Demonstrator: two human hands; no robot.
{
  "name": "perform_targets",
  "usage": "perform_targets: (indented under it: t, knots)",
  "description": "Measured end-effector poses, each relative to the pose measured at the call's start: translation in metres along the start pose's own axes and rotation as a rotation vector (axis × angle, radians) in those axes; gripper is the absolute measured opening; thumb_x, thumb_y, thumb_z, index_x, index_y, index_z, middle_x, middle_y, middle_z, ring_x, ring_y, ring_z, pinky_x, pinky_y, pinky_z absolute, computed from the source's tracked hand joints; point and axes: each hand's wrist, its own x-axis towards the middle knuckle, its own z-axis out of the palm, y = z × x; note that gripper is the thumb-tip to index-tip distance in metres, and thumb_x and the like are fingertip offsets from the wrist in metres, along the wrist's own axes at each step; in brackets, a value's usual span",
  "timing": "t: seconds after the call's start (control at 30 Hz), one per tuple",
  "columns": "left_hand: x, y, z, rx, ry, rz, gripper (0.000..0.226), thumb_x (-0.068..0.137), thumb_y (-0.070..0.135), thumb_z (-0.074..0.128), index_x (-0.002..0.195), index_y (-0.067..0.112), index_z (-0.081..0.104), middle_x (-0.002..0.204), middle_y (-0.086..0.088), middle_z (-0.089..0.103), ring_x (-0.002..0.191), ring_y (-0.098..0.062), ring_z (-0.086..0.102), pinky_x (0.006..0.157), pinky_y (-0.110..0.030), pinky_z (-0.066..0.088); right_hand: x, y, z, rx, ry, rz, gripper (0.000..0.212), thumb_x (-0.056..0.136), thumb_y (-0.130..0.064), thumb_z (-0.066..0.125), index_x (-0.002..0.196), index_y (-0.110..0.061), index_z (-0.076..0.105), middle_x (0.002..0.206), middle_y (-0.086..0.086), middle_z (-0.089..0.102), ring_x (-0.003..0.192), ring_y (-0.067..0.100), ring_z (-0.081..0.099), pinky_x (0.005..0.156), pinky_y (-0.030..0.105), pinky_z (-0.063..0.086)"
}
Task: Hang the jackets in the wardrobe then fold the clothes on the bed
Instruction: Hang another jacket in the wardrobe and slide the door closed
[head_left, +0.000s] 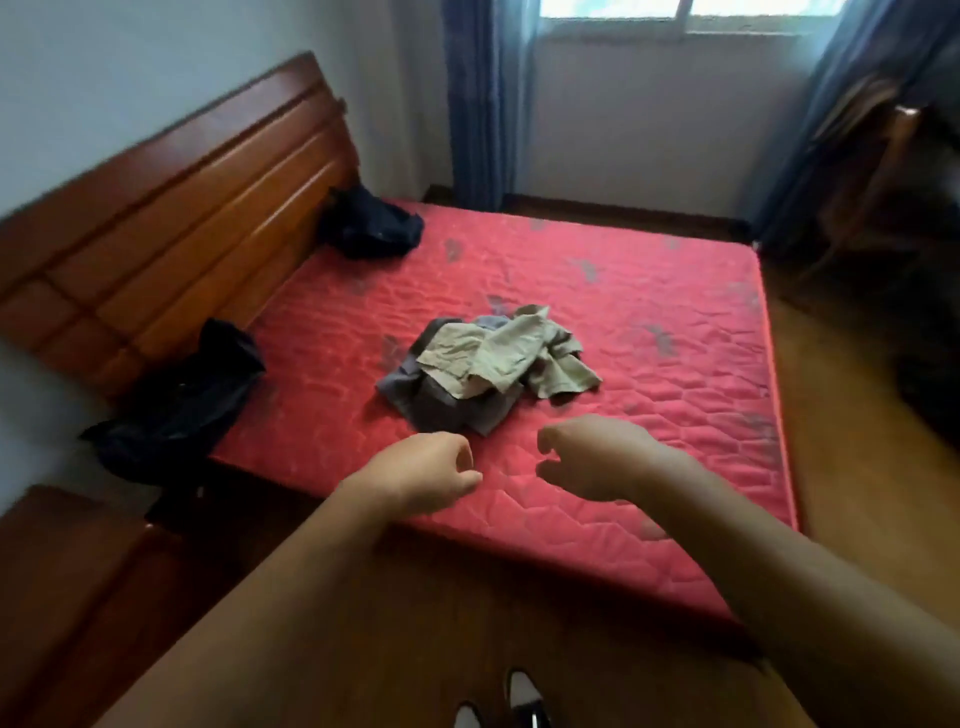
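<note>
On the bed (649, 322), near jacket (176, 410), far jacket (371, 226) and crumpled clothes (488, 364) all wait unhung and unfolded, with left grip (426, 473) and right grip (597, 457) loosely curled, empty.

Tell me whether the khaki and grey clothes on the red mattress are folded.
Not folded: the khaki and grey clothes lie in a crumpled overlapping heap on the red quilted mattress.

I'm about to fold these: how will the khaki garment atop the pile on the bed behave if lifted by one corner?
Probably floppy: the khaki garment lies crumpled in soft folds, so it should drape. Likely light; the cloth looks thin. It overlaps the grey garment beneath, which may drag along.
</note>
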Motion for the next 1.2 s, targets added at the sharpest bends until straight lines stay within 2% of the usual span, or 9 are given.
perform_targets:
  t: [0.13, 0.23, 0.4, 0.5, 0.67, 0.77, 0.97, 1.2]
  knots:
    - [0.037, 0.073, 0.029, 0.107, -0.102, 0.252, 0.026, 0.092, 0.043, 0.060, 0.104, 0.022, 0.068, 0.104, 0.002, 0.072, 0.095, -0.018, 0.066, 0.086, -0.035, 0.054, -0.060, 0.059, 0.033, 0.104, 0.002, 0.271, 0.036, 0.094, -0.046, 0.049, 0.121, -0.024, 0.060, 0.122, 0.006, 0.067, 0.111, 0.031, 0.063, 0.087, 0.042, 0.055]
    - [0.047, 0.129, 0.057, 0.195, -0.170, 0.411, 0.027, 0.093, 0.043, 0.059, 0.109, 0.023, 0.068, 0.111, 0.001, 0.072, 0.102, -0.021, 0.065, 0.089, -0.036, 0.053, -0.111, 0.090, 0.058, 0.206, -0.001, 0.441, 0.037, 0.096, -0.048, 0.048, 0.123, -0.026, 0.061, 0.124, 0.005, 0.066, 0.113, 0.029, 0.062, 0.087, 0.041, 0.053]
    - [0.050, 0.218, 0.102, 0.345, -0.267, 0.597, 0.029, 0.093, 0.043, 0.057, 0.113, 0.024, 0.065, 0.117, 0.001, 0.068, 0.105, -0.021, 0.063, 0.092, -0.037, 0.052, -0.189, 0.143, 0.098, 0.353, -0.017, 0.664, 0.034, 0.096, -0.047, 0.050, 0.119, -0.025, 0.060, 0.118, 0.004, 0.066, 0.097, 0.025, 0.064, 0.080, 0.038, 0.052]
    - [0.054, 0.278, 0.129, 0.439, -0.286, 0.673, 0.031, 0.093, 0.046, 0.056, 0.113, 0.026, 0.065, 0.116, 0.001, 0.068, 0.105, -0.022, 0.062, 0.092, -0.041, 0.053, -0.230, 0.183, 0.119, 0.417, -0.006, 0.759, 0.032, 0.096, -0.048, 0.050, 0.118, -0.028, 0.059, 0.118, 0.001, 0.066, 0.102, 0.023, 0.064, 0.080, 0.039, 0.052]
    - [0.063, 0.372, 0.171, 0.502, -0.310, 0.753, 0.032, 0.094, 0.045, 0.055, 0.118, 0.024, 0.064, 0.119, -0.001, 0.067, 0.107, -0.022, 0.062, 0.091, -0.039, 0.053, -0.284, 0.254, 0.143, 0.472, -0.010, 0.823, 0.030, 0.097, -0.051, 0.051, 0.118, -0.030, 0.058, 0.119, -0.003, 0.065, 0.104, 0.020, 0.062, 0.086, 0.043, 0.055]
    - [0.066, 0.438, 0.198, 0.512, -0.339, 0.786, 0.032, 0.095, 0.043, 0.056, 0.118, 0.022, 0.064, 0.120, -0.003, 0.067, 0.108, -0.024, 0.062, 0.088, -0.034, 0.052, -0.324, 0.307, 0.156, 0.484, -0.018, 0.858, 0.030, 0.097, -0.050, 0.052, 0.119, -0.030, 0.059, 0.117, -0.003, 0.065, 0.102, 0.019, 0.062, 0.085, 0.043, 0.057]
    - [0.068, 0.561, 0.241, 0.533, -0.358, 0.848, 0.029, 0.095, 0.036, 0.055, 0.110, 0.015, 0.067, 0.111, -0.003, 0.069, 0.101, -0.025, 0.064, 0.081, -0.033, 0.051, -0.399, 0.395, 0.174, 0.542, 0.004, 0.892, 0.028, 0.099, -0.046, 0.050, 0.119, -0.028, 0.059, 0.109, -0.004, 0.064, 0.093, 0.015, 0.062, 0.081, 0.040, 0.058]
    - [0.103, 0.687, 0.269, 0.656, -0.368, 0.912, 0.030, 0.095, 0.035, 0.055, 0.109, 0.012, 0.069, 0.111, -0.007, 0.070, 0.106, -0.026, 0.064, 0.090, -0.037, 0.052, -0.454, 0.495, 0.192, 0.625, 0.053, 0.971, 0.028, 0.101, -0.047, 0.050, 0.122, -0.030, 0.057, 0.109, -0.005, 0.065, 0.088, 0.014, 0.063, 0.077, 0.037, 0.060]
